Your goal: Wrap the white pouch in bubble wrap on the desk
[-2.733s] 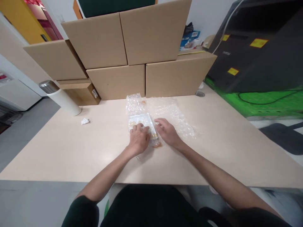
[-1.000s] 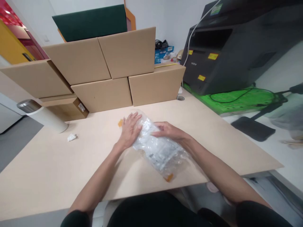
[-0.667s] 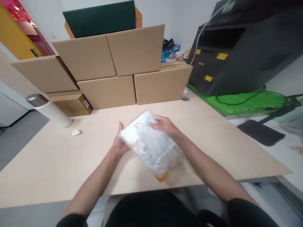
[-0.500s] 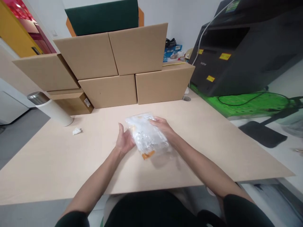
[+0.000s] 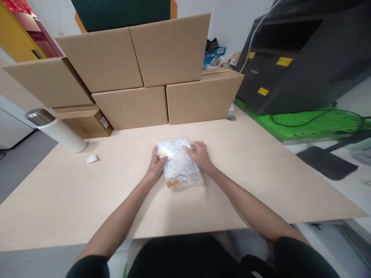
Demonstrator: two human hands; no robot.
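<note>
A bundle of clear bubble wrap point(image 5: 179, 164) with a white flat item inside lies on the beige table point(image 5: 87, 193). A strip of orange tape point(image 5: 172, 183) shows at its near end. My left hand point(image 5: 156, 164) grips the bundle's left edge, thumb on top. On the right side, my right hand point(image 5: 198, 154) presses down with its fingers curled over the top.
Cardboard boxes point(image 5: 171, 77) are stacked along the far edge of the table. A white tumbler with a steel lid point(image 5: 56, 129) lies at the left, a crumpled white scrap point(image 5: 92, 158) near it. A black printer point(image 5: 298, 58) stands on a green mat point(image 5: 304, 121) at the right.
The flat sheet of bubble wrap has been folded round the white item. Both hands lifted the bundle, turned it and set it back on the table, where they now hold it.
</note>
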